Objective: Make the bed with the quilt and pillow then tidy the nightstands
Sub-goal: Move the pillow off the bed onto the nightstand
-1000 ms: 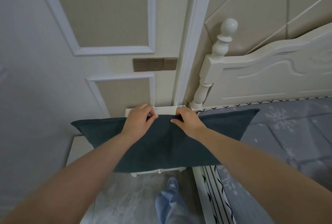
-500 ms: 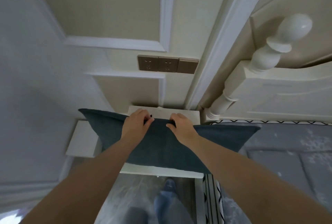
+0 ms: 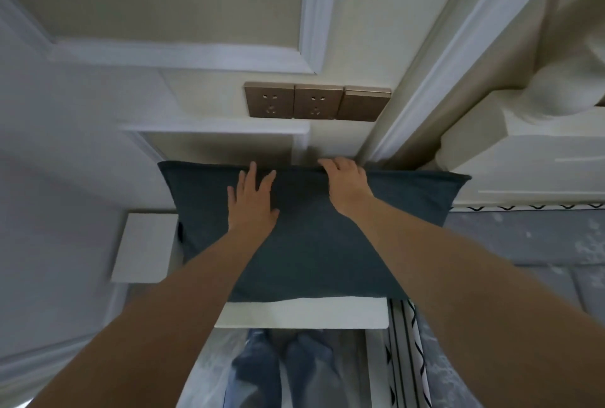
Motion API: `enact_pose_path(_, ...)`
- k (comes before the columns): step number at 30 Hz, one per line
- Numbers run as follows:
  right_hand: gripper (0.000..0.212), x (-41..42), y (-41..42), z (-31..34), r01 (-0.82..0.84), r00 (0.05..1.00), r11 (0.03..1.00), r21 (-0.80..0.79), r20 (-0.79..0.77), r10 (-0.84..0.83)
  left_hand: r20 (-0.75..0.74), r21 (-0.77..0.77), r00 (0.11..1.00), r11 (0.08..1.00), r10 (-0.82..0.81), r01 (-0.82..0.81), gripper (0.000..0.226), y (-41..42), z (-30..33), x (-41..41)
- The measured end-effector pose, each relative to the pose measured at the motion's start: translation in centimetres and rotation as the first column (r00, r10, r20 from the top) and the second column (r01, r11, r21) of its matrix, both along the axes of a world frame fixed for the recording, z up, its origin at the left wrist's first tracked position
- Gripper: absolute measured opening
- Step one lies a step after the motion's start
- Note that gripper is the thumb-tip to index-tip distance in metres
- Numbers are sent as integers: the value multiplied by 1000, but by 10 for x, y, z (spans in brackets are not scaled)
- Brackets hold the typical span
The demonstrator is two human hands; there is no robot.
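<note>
The dark pillow (image 3: pixel 311 237) lies across the white nightstand (image 3: pixel 301 311), its right end overhanging the bed (image 3: pixel 523 243). Your left hand (image 3: pixel 252 207) rests flat and open on it; your right hand (image 3: pixel 347 185) curls over its far edge. Release carelessly and the overhanging end may tip it off.

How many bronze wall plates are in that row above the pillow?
3, side by side on the wall: left socket plate, middle socket plate, and a blank switch-like plate at the right. None appear hidden.
</note>
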State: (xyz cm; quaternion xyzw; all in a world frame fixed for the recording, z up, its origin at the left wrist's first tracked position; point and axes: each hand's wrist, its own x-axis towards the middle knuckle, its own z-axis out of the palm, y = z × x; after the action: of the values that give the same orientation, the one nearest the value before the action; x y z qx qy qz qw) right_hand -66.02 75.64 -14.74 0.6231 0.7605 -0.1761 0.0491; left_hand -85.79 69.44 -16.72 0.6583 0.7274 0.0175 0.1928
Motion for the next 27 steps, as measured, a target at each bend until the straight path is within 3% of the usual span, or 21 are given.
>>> enact_pose_path(3, 95, -1, -16, -22, 136, 991, 978, -160, 20, -135, 35, -235, 999, 972, 14, -5, 90, -15, -35, -15)
enact_pose_path(8, 97, 0, -47, -49, 189, 979, 932, -310, -16, -203, 150, -406, 986, 914, 76, -9, 87, -28, -70, -24)
enact_pose_path(18, 91, -5, -51, -14, 233, 951, 929, -288, -130, -279, 328, -416, 942, 906, 72, 76, 83, -8, -41, -19)
enact_pose_path(27, 73, 16, -84, 63, 253, 935, 944, -210, -197, -295, 447, -237, 878, 923, -172, 302, 69, 17, 48, 14)
